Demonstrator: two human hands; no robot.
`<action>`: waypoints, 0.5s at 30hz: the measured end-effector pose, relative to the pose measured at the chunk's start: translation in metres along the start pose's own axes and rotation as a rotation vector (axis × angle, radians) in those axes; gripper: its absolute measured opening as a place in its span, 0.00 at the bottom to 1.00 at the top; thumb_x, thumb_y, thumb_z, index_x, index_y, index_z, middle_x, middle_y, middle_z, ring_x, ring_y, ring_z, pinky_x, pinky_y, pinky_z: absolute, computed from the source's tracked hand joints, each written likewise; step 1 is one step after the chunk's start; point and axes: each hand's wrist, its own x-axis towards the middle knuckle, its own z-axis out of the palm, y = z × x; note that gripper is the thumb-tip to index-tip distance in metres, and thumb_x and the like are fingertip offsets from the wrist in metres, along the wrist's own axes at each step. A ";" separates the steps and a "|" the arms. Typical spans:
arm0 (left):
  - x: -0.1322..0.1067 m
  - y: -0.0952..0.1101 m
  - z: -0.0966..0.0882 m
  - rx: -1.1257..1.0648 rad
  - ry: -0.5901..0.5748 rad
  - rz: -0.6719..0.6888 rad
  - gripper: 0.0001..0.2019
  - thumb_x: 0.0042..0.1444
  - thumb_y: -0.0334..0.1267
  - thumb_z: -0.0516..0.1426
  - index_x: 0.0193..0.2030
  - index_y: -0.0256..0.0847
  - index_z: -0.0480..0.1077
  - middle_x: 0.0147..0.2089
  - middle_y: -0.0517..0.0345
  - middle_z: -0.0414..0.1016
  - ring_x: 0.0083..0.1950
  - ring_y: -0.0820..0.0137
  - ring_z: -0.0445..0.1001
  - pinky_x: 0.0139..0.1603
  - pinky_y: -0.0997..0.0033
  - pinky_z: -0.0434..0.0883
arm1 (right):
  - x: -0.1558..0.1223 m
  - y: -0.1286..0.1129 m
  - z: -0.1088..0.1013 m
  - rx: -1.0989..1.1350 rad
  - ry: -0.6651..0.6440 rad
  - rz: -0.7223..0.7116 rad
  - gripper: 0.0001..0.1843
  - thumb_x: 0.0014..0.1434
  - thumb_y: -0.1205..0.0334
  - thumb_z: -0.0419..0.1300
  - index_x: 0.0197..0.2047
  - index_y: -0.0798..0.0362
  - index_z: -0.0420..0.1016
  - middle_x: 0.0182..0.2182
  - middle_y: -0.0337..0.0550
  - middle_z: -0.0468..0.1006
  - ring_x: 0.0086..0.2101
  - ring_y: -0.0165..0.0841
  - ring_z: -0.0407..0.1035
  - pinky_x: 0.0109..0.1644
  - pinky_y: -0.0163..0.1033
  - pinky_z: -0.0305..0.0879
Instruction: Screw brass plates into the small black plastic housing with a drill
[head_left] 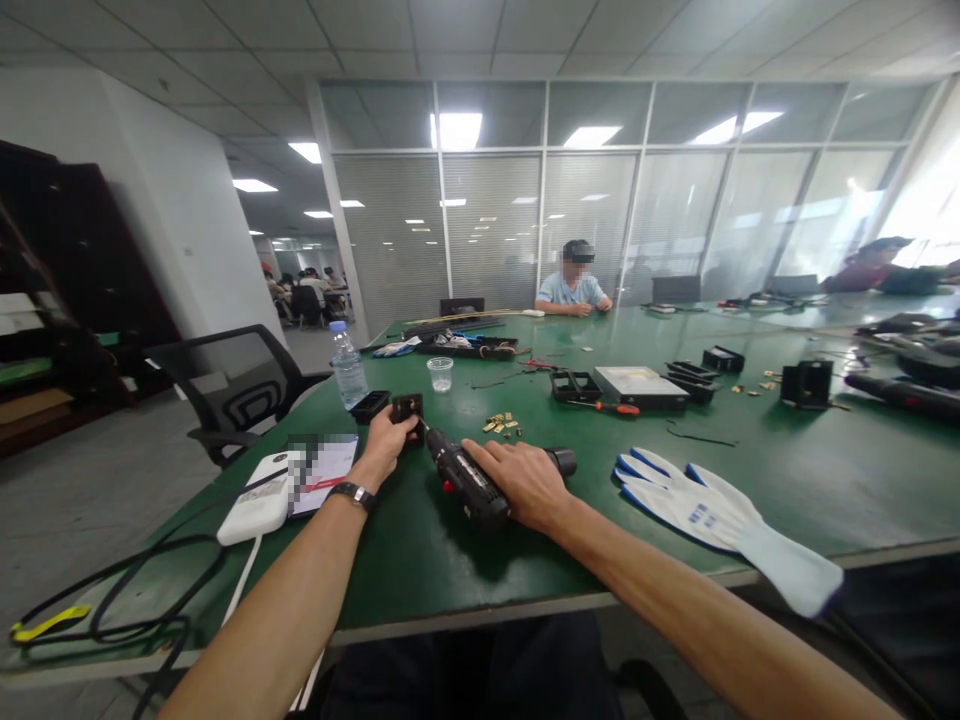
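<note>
My right hand (525, 483) is wrapped round the handle of a black cordless drill (466, 480), which lies sideways above the green table. The drill's tip points left and meets, or nearly meets, a small black box-shaped part (407, 408). That part is gripped in my left hand (388, 443), thumb on its near side. Behind the left hand sits a black open plastic box (370, 405). Several small brass-coloured metal pieces (498, 424) lie just beyond the drill. Whether the bit touches a screw is too small to tell.
A water bottle (347, 368) and a clear plastic cup (440, 375) stand at the left. White-and-blue gloves (690, 500) lie at right. Further back are an orange-handled screwdriver (619, 408) and a flat metal-topped drive (641, 386). A white device (259, 500) with cables lies left; another person (574, 285) sits opposite.
</note>
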 end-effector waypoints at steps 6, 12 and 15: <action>0.001 0.001 0.001 -0.008 0.005 -0.022 0.16 0.42 0.33 0.66 0.40 0.36 0.72 0.38 0.53 0.76 0.34 0.70 0.75 0.31 0.73 0.73 | -0.001 0.002 -0.001 0.001 -0.006 -0.008 0.40 0.60 0.56 0.58 0.71 0.49 0.45 0.50 0.49 0.73 0.45 0.42 0.70 0.48 0.43 0.62; 0.003 0.000 0.001 -0.041 0.003 -0.015 0.19 0.38 0.32 0.68 0.39 0.36 0.72 0.39 0.54 0.76 0.35 0.69 0.76 0.31 0.73 0.75 | -0.002 0.003 -0.003 0.021 -0.009 0.000 0.37 0.63 0.57 0.54 0.71 0.48 0.44 0.49 0.48 0.73 0.45 0.41 0.71 0.47 0.43 0.63; 0.003 0.000 0.002 -0.045 0.017 0.011 0.18 0.38 0.32 0.67 0.39 0.37 0.72 0.39 0.54 0.76 0.35 0.69 0.76 0.31 0.72 0.76 | -0.002 0.003 -0.004 0.032 -0.007 0.005 0.37 0.63 0.57 0.55 0.71 0.48 0.45 0.49 0.48 0.73 0.45 0.41 0.71 0.47 0.43 0.63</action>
